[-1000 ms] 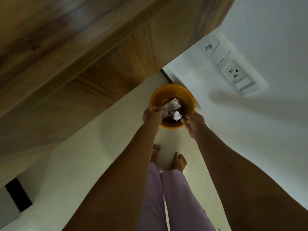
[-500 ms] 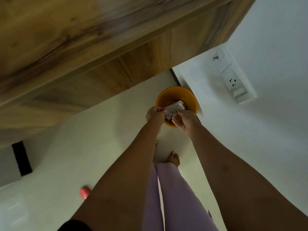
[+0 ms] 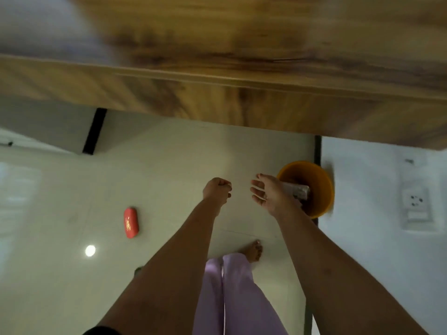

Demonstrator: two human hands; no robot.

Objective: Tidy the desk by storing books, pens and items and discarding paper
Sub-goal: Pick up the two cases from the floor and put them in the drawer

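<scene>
Paper lies in the orange bin; right hand has its grip open; left hand is fisted, nothing visible inside; best check the worktop for leftovers.

left hand pulled back from bin, fisted | right hand off packet, fingers spread

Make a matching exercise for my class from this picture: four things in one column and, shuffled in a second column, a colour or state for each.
Column A
1. bin
2. left hand
3. right hand
4. trousers

Column B
a. lilac
b. fingers curled into a fist
c. orange
d. fingers spread open

Pairs: 1-c, 2-b, 3-d, 4-a
</scene>
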